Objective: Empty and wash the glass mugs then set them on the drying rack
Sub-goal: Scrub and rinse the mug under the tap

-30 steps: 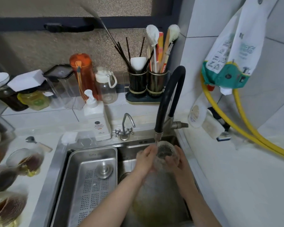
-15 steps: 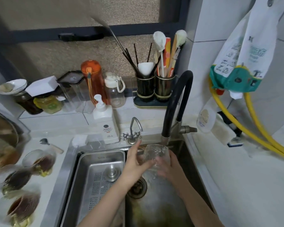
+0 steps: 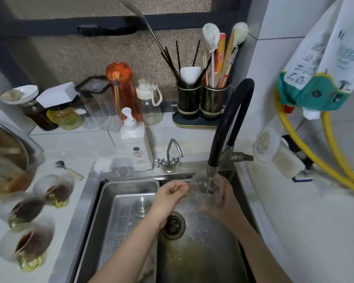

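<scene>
**Rinsing a glass mug under a running tap**

Holding a clear glass mug [image 3: 205, 187] upright beneath the black flexible faucet hose [image 3: 229, 123], a person lets a thin stream of water run straight into its open mouth above the stainless steel sink [image 3: 202, 252]. The right hand [image 3: 225, 203] wraps around the mug's right side and base, fingers curled against the glass. The left hand [image 3: 169, 196] sits just beside the mug's left wall with its fingers curled inward at the rim; whether they pinch the glass cannot be told through the blur. Mug and hands hang over the round metal drain [image 3: 173, 224], and water spatters the basin floor.

A perforated stainless steel drying tray [image 3: 129, 211] fills the sink's left half and carries a round metal plug [image 3: 141, 206].

On the white counter to the left stand three blurred glass mugs [image 3: 29, 209] holding brown liquid with yellowish matter at the bottom, and a small metal spoon [image 3: 59, 164] lies behind them.

Along the tiled ledge at the back stand a white pump soap bottle [image 3: 136, 146], an orange translucent water bottle [image 3: 121, 88], a clear bottle with a white lid [image 3: 150, 103] and twin dark metal utensil holders [image 3: 201, 101] packed with chopsticks, white brushes and a white spoon. A small chrome tap [image 3: 170, 158] rises behind the sink rim. A yellow rubber hose [image 3: 335, 160] loops down the right wall.
</scene>
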`<state>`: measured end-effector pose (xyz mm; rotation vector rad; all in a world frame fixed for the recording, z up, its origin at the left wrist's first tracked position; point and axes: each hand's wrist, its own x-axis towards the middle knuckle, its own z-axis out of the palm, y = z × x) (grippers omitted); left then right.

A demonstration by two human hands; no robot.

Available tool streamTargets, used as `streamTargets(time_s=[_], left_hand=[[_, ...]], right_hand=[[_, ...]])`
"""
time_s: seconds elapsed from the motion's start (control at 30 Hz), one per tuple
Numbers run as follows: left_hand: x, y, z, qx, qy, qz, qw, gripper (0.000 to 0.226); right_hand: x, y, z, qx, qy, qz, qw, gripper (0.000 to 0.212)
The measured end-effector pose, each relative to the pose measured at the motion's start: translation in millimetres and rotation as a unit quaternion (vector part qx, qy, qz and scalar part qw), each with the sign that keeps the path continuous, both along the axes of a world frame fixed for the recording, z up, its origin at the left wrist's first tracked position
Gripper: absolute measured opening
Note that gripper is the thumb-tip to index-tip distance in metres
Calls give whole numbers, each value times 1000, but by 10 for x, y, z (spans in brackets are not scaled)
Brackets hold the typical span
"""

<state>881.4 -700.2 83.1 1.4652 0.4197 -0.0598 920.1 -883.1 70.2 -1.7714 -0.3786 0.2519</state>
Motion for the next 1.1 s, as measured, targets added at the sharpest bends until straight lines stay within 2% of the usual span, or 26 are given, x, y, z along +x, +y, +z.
streamTargets(time_s=[0.1, 0.2, 0.27, 0.37, 0.43, 0.5, 0.57, 0.67, 0.77, 0.83, 0.97, 1.03, 1.1], left_hand=[[-4, -159, -53, 23, -1, -38, 999, 8], [-92, -24, -119, 25, 8, -31, 999, 7], [-110, 131, -137, -18, 15, 8, 1000, 4], [-4, 120, -131, -58, 10, 48, 997, 2], [48, -70, -128, -69, 21, 44, 996, 3], [-3, -231, -166, -73, 36, 31, 996, 3], [-113, -236, -183, -64, 46, 28, 996, 3], [-160, -81, -216, -60, 51, 48, 996, 5], [1, -73, -160, -61, 45, 81, 994, 5], [88, -211, -129, -51, 43, 68, 995, 5], [-20, -211, -139, -17, 37, 20, 999, 3], [-67, -38, -157, -7, 38, 33, 999, 3], [-40, 54, -149, -6, 34, 63, 997, 4]], right_hand=[[-136, -111, -41, 10, 10, -42, 999, 69], [-316, -63, -235, 20, 18, -44, 999, 87], [-305, 30, -237, -8, 8, -20, 1000, 91], [-97, 83, -85, -13, 21, -13, 1000, 67], [-34, -14, -35, -11, 10, -28, 999, 44], [-89, -100, -78, -9, 9, -46, 999, 31], [-223, -138, -177, 8, 21, -57, 998, 38], [-278, -64, -280, 5, 11, -41, 999, 60], [-138, -9, -77, -10, -7, -36, 999, 46], [-56, -83, 1, 18, 8, -44, 999, 39], [-194, -137, -67, 4, -9, -71, 997, 40], [-241, -7, -141, -6, 13, -56, 998, 50], [-188, 95, -110, -1, 23, -37, 999, 52]])
